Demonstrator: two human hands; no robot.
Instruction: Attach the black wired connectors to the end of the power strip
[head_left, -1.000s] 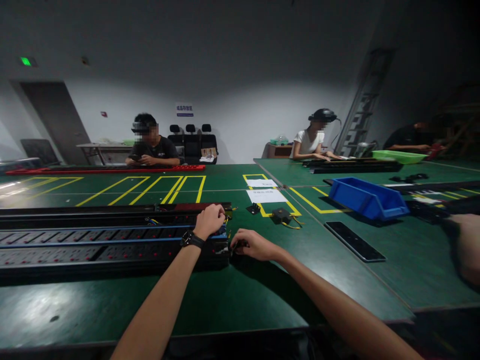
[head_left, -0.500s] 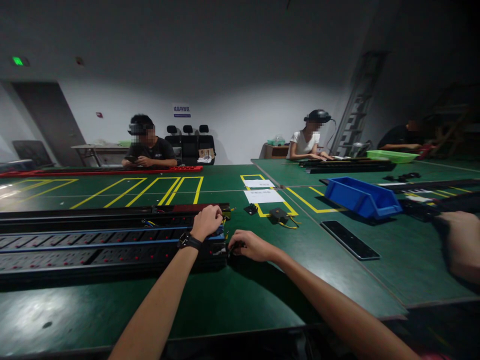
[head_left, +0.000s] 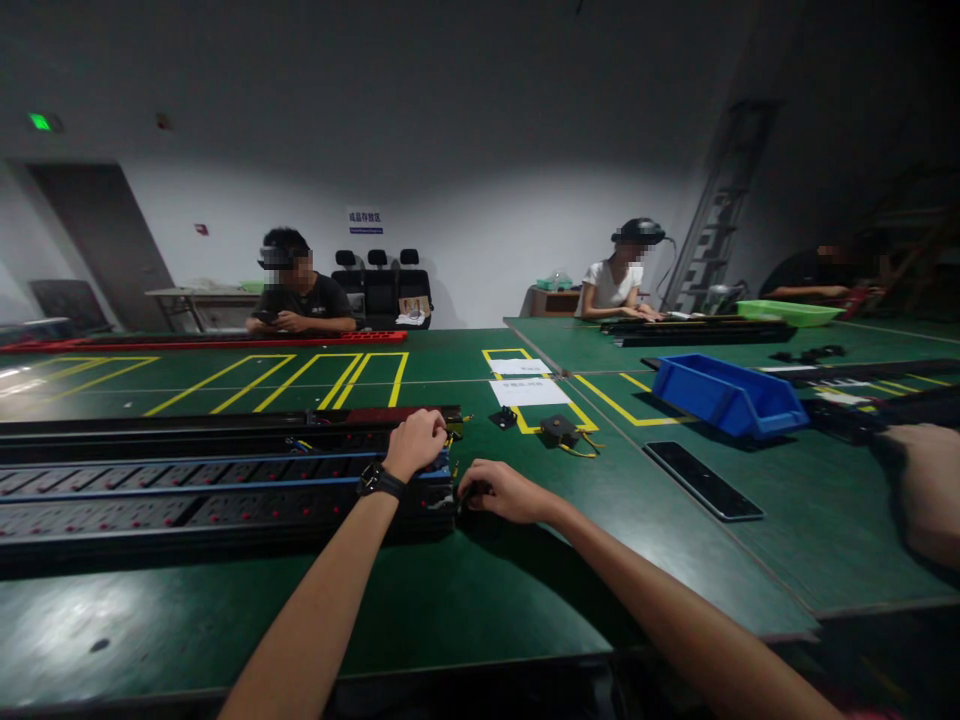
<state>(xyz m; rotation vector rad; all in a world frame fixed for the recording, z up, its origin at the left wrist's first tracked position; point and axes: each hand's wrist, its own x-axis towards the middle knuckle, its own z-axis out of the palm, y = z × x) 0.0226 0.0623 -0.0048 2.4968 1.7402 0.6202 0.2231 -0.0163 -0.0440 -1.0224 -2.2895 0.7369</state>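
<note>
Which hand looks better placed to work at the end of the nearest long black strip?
The right, I'd say: the right hand is just off the end of the nearest strip, its fingers curled beside it. The left hand is over the strips behind, seemingly resting there.

Dim overall: glare whitens the near-left of the table [head_left: 180, 610], the wall [head_left: 465, 240] darkens upward, and wide-angle distortion slants the door [head_left: 101, 230].
</note>
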